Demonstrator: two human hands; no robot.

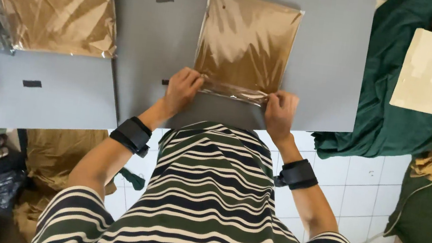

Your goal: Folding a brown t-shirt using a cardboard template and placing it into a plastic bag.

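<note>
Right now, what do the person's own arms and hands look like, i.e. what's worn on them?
Both hands are bare: left hand, right hand, no gloves or rings visible. Each wrist carries a wide black strap-like band: the left wrist band and the right wrist band. Forearms are uncovered. Short sleeves of a striped shirt in dark green, navy and cream end near the elbows. No cables visible.

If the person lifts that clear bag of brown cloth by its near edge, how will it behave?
The bag would probably sag: it lies flat and thin, holding only folded cloth. Its glossy, wrinkled film looks slippery, so it might slide on the grey board. Both hands, left hand and right hand, pinch its near flap, which looks flimsy.
</note>
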